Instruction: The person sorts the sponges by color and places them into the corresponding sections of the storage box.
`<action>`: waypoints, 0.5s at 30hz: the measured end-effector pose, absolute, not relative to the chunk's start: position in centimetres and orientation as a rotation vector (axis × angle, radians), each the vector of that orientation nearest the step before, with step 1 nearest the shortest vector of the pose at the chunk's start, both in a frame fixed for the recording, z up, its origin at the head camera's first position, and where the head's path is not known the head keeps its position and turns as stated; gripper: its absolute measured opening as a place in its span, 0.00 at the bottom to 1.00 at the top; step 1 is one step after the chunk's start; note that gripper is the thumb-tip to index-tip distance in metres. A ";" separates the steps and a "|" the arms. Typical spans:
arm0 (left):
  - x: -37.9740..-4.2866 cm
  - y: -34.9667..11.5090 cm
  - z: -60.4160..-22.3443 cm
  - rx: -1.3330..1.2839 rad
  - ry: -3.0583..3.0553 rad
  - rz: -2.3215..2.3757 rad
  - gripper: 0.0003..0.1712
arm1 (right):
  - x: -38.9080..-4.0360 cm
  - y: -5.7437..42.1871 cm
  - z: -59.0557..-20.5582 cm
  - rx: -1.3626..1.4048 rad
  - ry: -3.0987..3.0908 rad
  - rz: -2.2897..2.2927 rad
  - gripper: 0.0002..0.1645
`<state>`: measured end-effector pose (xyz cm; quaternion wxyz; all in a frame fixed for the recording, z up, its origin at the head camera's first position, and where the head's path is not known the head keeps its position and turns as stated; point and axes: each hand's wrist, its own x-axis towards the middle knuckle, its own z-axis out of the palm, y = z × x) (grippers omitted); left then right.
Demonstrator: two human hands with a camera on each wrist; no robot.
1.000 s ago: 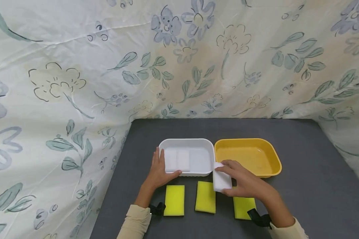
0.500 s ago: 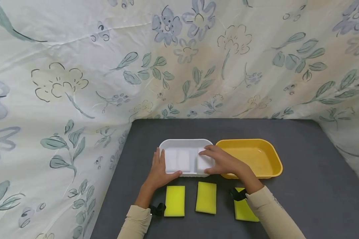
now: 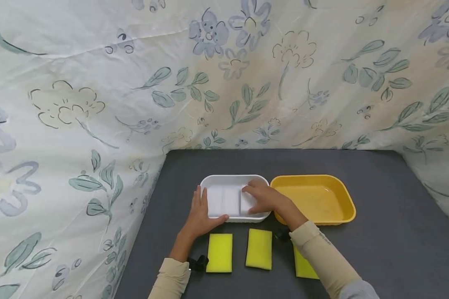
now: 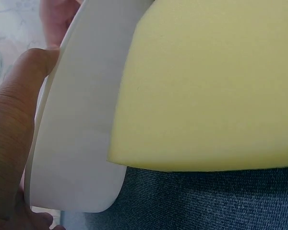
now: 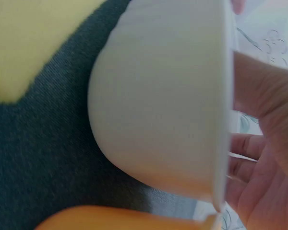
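A white tray [image 3: 232,180] lies left of centre on the dark table. Two flat white sponge-like blocks [image 3: 222,202] lie side by side in its left part. My right hand [image 3: 266,198] reaches into the tray's right side and holds a third white block [image 3: 246,202] between thumb and fingers, partly hidden by the hand. My left hand [image 3: 201,216] rests on the tray's left end, fingers straight along the rim and thumb spread over the front edge. In the left wrist view the thumb [image 4: 19,100] lies over the tray's rim. The right wrist view shows the tray's outer wall [image 5: 158,96].
A yellow tray [image 3: 314,201] stands against the white tray's right side. In front lie three yellow sponges: a left one [image 3: 219,253], a middle one [image 3: 259,249] and a right one [image 3: 303,265], partly under my right forearm. A floral cloth [image 3: 224,83] hangs behind and to the left.
My right hand has carried the white block from in front of the trays into the white tray, moving left and away, then down beside the other two. My left hand has stayed put.
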<state>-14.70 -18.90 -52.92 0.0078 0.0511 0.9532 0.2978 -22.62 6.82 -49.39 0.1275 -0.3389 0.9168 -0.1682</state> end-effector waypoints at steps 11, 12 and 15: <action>-15.3 -19.1 -52.8 0.137 2.970 0.930 0.70 | -23.0 5.2 -50.5 -1.026 2.762 -0.275 0.39; -15.4 -19.1 -52.8 0.131 2.971 0.925 0.70 | -23.1 5.1 -50.5 -1.021 2.768 -0.269 0.39; -15.6 -19.1 -52.8 0.138 2.976 0.923 0.70 | -23.1 5.1 -50.5 -1.007 2.758 -0.300 0.39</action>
